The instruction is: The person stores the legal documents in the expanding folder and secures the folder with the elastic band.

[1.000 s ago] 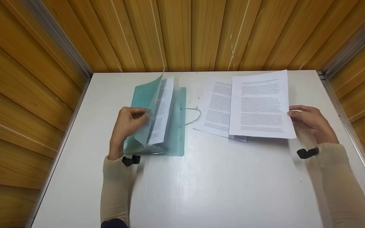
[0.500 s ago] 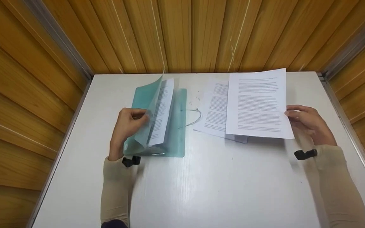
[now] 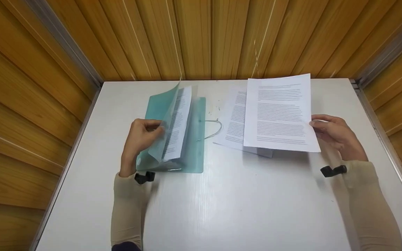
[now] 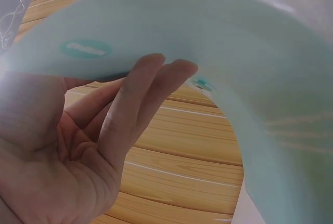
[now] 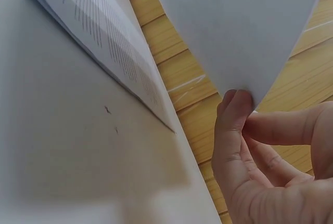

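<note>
A teal translucent folder (image 3: 195,153) lies on the left half of the table, its front cover (image 3: 162,97) lifted and bent. My left hand (image 3: 141,136) pinches the edge of that cover between thumb and fingers; the left wrist view shows the cover (image 4: 156,26) curving over the fingers. Inside the folder stand printed pages (image 3: 180,125), partly raised. My right hand (image 3: 337,134) pinches the right edge of a printed sheet (image 3: 279,115), held tilted above the table. In the right wrist view the sheet's plain back (image 5: 234,31) rises from between thumb and fingers.
Under the raised sheet, more printed papers (image 3: 234,118) lie on the white table (image 3: 236,202). A thin pale cord loop (image 3: 218,129) sticks out from the folder's right edge. Wood-panelled walls (image 3: 222,38) border the table at the back and sides.
My right hand has moved slightly left, bringing the sheet further over the lying papers and a little higher in view. The left hand and folder have stayed nearly still.
</note>
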Available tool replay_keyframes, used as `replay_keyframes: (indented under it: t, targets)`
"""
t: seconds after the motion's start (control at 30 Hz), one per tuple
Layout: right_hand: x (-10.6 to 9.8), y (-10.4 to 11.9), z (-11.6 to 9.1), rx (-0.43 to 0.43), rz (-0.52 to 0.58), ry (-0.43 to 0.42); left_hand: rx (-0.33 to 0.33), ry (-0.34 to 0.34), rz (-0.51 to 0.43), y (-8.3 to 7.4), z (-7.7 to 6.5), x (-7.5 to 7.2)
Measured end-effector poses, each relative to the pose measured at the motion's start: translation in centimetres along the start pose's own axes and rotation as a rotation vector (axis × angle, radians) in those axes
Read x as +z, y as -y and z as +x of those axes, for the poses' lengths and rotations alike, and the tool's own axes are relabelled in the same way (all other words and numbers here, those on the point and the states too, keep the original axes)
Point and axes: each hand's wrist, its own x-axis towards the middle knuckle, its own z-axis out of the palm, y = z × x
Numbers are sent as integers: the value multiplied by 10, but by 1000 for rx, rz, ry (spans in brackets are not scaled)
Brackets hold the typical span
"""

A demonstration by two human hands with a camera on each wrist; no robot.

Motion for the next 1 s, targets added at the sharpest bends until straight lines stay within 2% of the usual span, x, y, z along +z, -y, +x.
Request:
replay_keyframes:
  t: [0.23, 0.5, 1.0]
  targets:
    - [9, -1, 2, -8, 25, 19, 1, -9, 16, 1, 0, 0]
    - [23, -6, 3, -54, 90, 58, 6, -15, 2, 1, -1, 0]
    - [55, -12, 4, -81, 91, 110, -7, -15, 9, 1, -1, -1]
